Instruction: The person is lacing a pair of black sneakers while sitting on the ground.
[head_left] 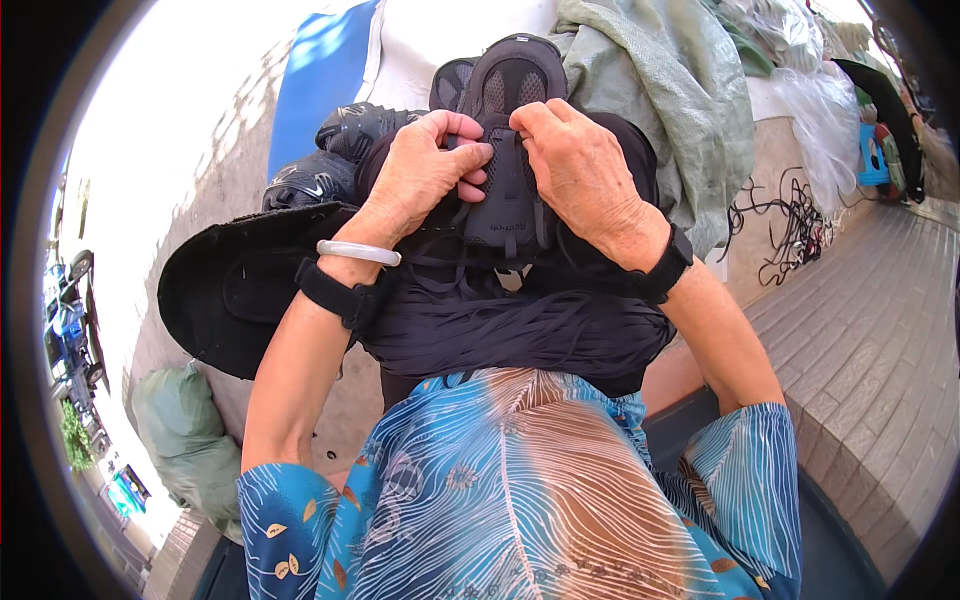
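A black sneaker [510, 215] lies on my lap, its mesh toe away from me and its padded tongue toward me. My left hand [425, 170] is at the left side of its lace opening, thumb and fingers curled together. Across the opening, my right hand [580, 175] pinches with thumb and forefinger near the upper eyelets. What is between the fingertips of either hand is too small and dark to make out. A thick bundle of black shoelaces [510, 325] is draped over my thighs below the shoe.
More black shoes [315, 180] lie to the left, beside a large black curved piece [240, 290]. Green woven sacking [665, 100] is at the upper right. Tangled dark cords [790, 230] lie on the ground at right. A stuffed green sack [180, 420] stands lower left.
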